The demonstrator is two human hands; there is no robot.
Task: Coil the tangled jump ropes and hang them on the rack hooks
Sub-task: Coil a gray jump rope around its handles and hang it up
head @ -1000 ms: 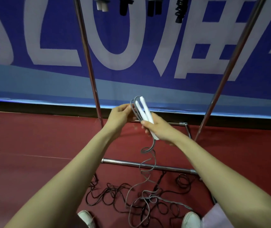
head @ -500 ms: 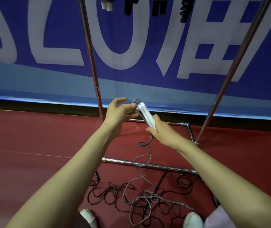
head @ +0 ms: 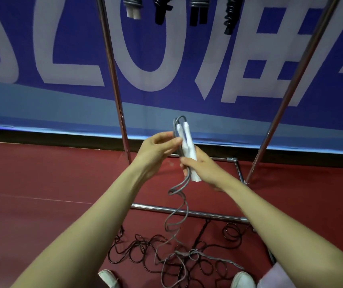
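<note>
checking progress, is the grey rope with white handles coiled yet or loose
Loose, not coiled: the right hand grips the white handles, while the grey rope trails down to the floor.

Soft, even indoor light leaves only faint shadows on the red floor (head: 41,183). A pale glare runs along the foot of the banner (head: 187,59), and the rack poles (head: 114,80) gleam. The wide lens splays them outward, and the forearms (head: 83,235) smear toward the lower corners.

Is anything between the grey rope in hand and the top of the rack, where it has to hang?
Nothing visible blocks the space above. But the grey rope trails from the right hand down to the floor, tangled among the black ropes there. The hooks lie out of frame, above the hung ropes.
</note>
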